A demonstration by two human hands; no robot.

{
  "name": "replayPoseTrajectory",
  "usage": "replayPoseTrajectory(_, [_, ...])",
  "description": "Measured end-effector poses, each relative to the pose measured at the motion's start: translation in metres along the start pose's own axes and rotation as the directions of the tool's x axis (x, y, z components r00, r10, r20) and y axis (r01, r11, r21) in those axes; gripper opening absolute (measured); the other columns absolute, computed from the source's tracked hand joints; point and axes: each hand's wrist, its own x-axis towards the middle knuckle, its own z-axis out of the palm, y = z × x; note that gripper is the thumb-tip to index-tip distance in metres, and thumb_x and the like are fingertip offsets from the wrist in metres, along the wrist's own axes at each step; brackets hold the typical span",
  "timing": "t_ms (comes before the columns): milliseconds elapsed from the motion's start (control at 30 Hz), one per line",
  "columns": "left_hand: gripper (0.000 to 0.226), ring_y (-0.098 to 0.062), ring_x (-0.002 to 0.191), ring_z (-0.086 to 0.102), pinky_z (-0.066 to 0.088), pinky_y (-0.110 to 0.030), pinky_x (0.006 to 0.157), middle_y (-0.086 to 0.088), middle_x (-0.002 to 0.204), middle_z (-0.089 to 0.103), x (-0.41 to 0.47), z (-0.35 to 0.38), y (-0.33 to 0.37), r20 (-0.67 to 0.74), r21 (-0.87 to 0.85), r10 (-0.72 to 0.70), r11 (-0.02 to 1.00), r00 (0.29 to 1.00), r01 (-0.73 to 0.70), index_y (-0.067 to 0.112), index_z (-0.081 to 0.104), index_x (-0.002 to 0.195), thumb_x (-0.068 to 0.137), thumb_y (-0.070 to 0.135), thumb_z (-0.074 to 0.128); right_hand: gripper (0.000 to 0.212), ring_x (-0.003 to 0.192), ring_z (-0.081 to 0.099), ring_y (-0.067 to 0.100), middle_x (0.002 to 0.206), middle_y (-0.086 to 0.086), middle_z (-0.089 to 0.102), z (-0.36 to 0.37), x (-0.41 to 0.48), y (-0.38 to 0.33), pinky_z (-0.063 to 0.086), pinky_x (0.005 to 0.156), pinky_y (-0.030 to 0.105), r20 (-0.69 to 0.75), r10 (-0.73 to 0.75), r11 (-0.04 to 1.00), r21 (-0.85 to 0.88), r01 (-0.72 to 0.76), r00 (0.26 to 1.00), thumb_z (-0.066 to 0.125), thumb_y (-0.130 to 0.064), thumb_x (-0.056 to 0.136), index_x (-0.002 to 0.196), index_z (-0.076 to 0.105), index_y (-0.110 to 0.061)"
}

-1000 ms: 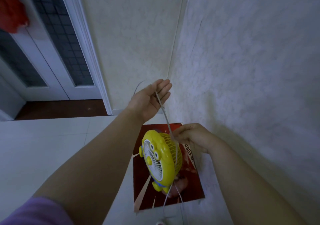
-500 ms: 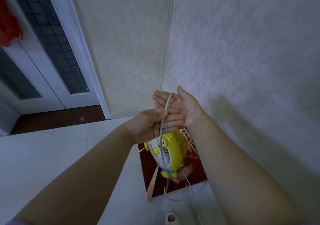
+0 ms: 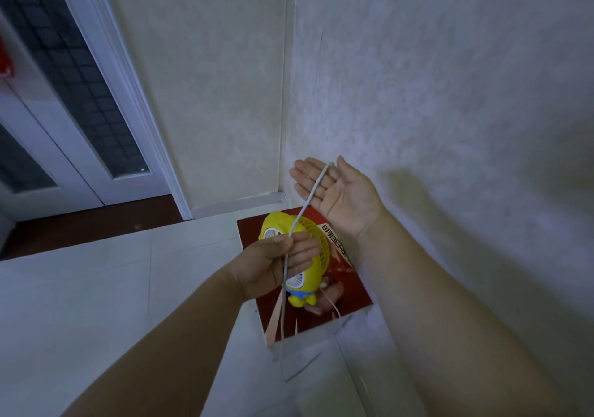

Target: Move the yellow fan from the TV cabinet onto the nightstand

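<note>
The yellow fan point(image 3: 314, 272), a small cartoon-shaped one with a round grill, hangs in the air in front of me, low near the wall corner. My left hand point(image 3: 273, 264) is closed around its front and pinches its white cord point(image 3: 284, 304). From that pinch the cord runs up and across the flat palm of my right hand point(image 3: 336, 191), which is spread, palm up, a little above and to the right of the fan. The rest of the cord dangles below the fan. Neither the TV cabinet nor the nightstand is in view.
A red printed board point(image 3: 352, 291) lies on the pale tiled floor point(image 3: 96, 304) right under the fan, against the textured wall point(image 3: 434, 111). A white glazed door point(image 3: 80, 121) stands at the left, with dark flooring beyond its threshold.
My hands have come apart: the right hand has risen and moved right with the cord stretched over its palm, while the left has dropped lower with the fan.
</note>
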Motion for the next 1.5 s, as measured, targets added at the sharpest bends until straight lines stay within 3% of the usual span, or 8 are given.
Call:
replayPoseTrajectory(100, [0.029,-0.019,0.096,0.07,0.056,-0.03,0.082,-0.011,0.116,0.068,0.001,0.006,-0.02,-0.061,-0.065,0.034,0.997,0.998,-0.038,0.003,0.055,0.11,0.096,0.012,0.031,0.04,0.083,0.073,0.027,0.086,0.015,0.076,-0.005,-0.02,-0.004,0.059,0.076,0.037,-0.014,-0.036,0.999,0.034,0.036,0.999,0.033,-0.036,0.097,0.103,0.056,-0.003])
replayPoseTrajectory(233, [0.029,-0.028,0.125,0.05,0.056,-0.029,0.08,-0.02,0.139,0.046,-0.003,0.02,-0.056,-0.168,-0.152,0.068,0.984,0.983,-0.094,0.001,0.053,0.108,0.098,0.011,0.028,0.041,0.081,0.074,0.025,0.084,0.012,0.076,-0.021,-0.056,-0.009,0.058,0.076,0.035,-0.009,-0.043,0.999,0.006,0.043,0.999,0.03,-0.034,0.098,0.102,0.058,-0.004])
replayPoseTrajectory(333, [0.035,-0.026,0.123,0.053,0.056,-0.028,0.077,-0.022,0.145,0.039,-0.012,0.027,-0.08,-0.226,-0.223,0.105,0.962,0.968,-0.157,-0.004,0.045,0.125,0.098,0.012,0.028,0.039,0.082,0.074,0.023,0.085,0.011,0.076,-0.031,-0.086,-0.009,0.057,0.078,0.034,-0.019,-0.03,0.999,-0.018,0.03,0.999,0.029,-0.031,0.099,0.102,0.057,-0.005])
replayPoseTrajectory(500, [0.03,-0.015,0.085,0.073,0.059,-0.027,0.071,-0.017,0.122,0.055,-0.029,0.052,-0.121,-0.237,-0.26,0.147,0.943,0.96,-0.208,0.001,0.049,0.116,0.098,0.012,0.028,0.037,0.083,0.073,0.024,0.086,0.012,0.076,-0.051,-0.138,-0.006,0.057,0.08,0.035,-0.016,0.001,0.999,-0.032,-0.001,1.0,0.027,-0.029,0.1,0.104,0.055,-0.005])
replayPoseTrajectory(667, [0.028,-0.019,0.079,0.074,0.059,-0.028,0.062,-0.01,0.093,0.075,-0.048,0.089,-0.159,-0.228,-0.265,0.158,0.94,0.961,-0.218,0.002,0.054,0.105,0.097,0.01,0.029,0.037,0.084,0.073,0.023,0.087,0.011,0.076,-0.061,-0.187,-0.009,0.054,0.084,0.036,0.015,0.01,0.999,-0.042,-0.009,1.0,0.026,-0.029,0.1,0.104,0.055,-0.006])
replayPoseTrajectory(967, [0.031,-0.012,0.097,0.067,0.051,-0.025,0.086,0.003,0.101,0.072,-0.073,0.113,-0.205,-0.263,-0.046,0.166,0.982,0.951,-0.184,0.014,0.057,0.104,0.099,0.016,0.027,0.036,0.085,0.073,0.022,0.088,0.01,0.076,-0.072,-0.247,0.001,0.056,0.081,0.033,0.028,0.038,0.997,-0.066,-0.036,0.999,0.029,-0.03,0.099,0.103,0.057,-0.007])
replayPoseTrajectory(1100, [0.035,-0.022,0.121,0.048,0.041,-0.031,0.097,-0.007,0.128,0.053,-0.088,0.111,-0.218,-0.282,0.007,0.142,0.989,0.949,-0.146,0.006,0.047,0.126,0.099,0.016,0.027,0.037,0.086,0.073,0.023,0.09,0.011,0.076,-0.073,-0.261,0.011,0.055,0.083,0.033,0.016,0.038,0.998,-0.049,-0.037,0.999,0.028,-0.03,0.099,0.103,0.057,-0.008])
replayPoseTrajectory(1500, [0.037,-0.025,0.12,0.049,0.035,-0.036,0.104,-0.017,0.142,0.046,-0.135,0.067,-0.238,-0.257,0.135,-0.041,0.988,0.966,0.078,0.003,0.041,0.132,0.098,0.015,0.032,0.035,0.086,0.073,0.022,0.091,0.011,0.076,-0.073,-0.3,0.072,0.055,0.083,0.034,-0.167,-0.073,0.997,0.001,0.074,0.983,0.029,-0.03,0.099,0.108,0.057,-0.01])
